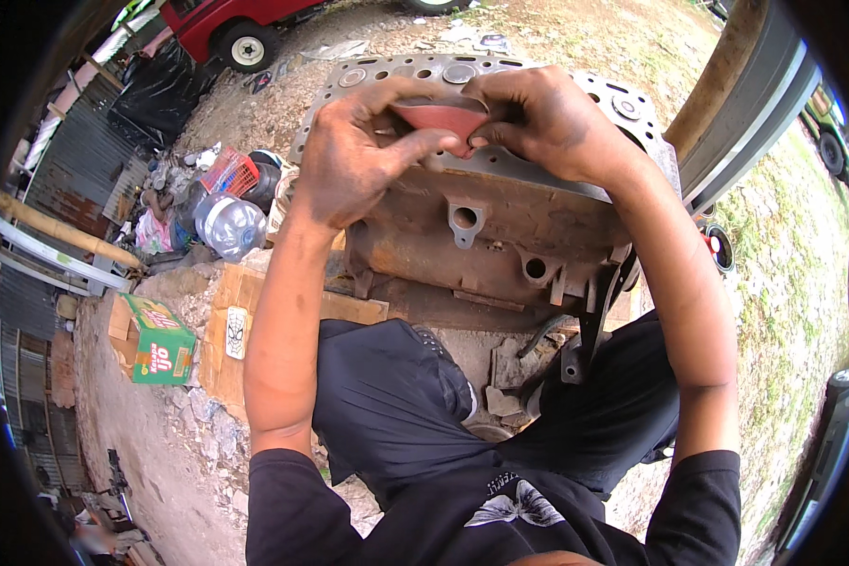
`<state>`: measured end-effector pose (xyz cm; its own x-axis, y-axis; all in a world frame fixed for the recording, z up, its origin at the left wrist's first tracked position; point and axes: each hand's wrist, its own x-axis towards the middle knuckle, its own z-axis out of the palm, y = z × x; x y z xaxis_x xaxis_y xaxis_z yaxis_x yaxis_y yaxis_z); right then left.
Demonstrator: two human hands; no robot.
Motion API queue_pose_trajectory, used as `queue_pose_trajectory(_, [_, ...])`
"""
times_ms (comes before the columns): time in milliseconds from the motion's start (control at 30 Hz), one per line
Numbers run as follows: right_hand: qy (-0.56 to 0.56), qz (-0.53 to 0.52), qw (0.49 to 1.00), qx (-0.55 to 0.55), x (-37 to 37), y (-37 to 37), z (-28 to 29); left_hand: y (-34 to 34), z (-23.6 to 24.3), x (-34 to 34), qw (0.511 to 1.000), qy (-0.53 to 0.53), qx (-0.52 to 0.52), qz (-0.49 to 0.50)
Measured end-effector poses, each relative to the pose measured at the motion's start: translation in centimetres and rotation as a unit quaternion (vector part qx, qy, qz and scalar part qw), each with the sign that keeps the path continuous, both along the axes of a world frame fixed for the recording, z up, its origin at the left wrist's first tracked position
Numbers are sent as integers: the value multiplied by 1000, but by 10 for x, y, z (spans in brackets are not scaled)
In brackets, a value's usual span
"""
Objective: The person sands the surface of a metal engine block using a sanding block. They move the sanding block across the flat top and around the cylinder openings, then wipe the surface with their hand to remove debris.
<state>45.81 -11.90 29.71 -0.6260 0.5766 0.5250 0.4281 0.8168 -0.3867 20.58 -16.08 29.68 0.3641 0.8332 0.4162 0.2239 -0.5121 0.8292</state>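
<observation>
Both hands pinch a folded reddish sheet [443, 118], which looks like sandpaper, above an engine block. My left hand [354, 156] grips its left end between thumb and fingers, and my right hand [547, 123] does the same at its right end. Directly below is the rusty brown side of the engine block [415, 257]. Its grey top face, with round openings and small holes, spreads out behind my hands, which cover part of it. My legs in dark trousers [377, 396] are bent on either side of the block's near end.
At the left lie a clear plastic jug [231, 226], a red crate [228, 173], flattened cardboard [220, 330] and a green box [165, 344]. A wooden post [722, 80] leans at the right. A red vehicle [198, 33] stands far left.
</observation>
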Motion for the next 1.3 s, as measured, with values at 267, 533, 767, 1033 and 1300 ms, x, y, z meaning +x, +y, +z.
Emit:
queue_pose_trajectory(267, [35, -78, 994, -66, -13, -35, 11, -20, 9, 18, 979, 97, 101, 148])
queue_pose_trajectory(533, [31, -116, 990, -68, -29, -43, 13, -25, 23, 5, 985, 124, 26, 117])
queue_pose_trajectory(767, [-110, 22, 992, -61, -18, -8, 35, 2, 2, -15, 995, -47, -25, -86])
queue_pose_trajectory(1033, [-157, 85, 984, -7, -2, 13, 37, 11, 2, 12, 947, 73, 311, 18])
queue_pose_trajectory(1300, [39, -37, 989, -135, -25, -19, 12, 18, -2, 4, 948, 101, 298, 51])
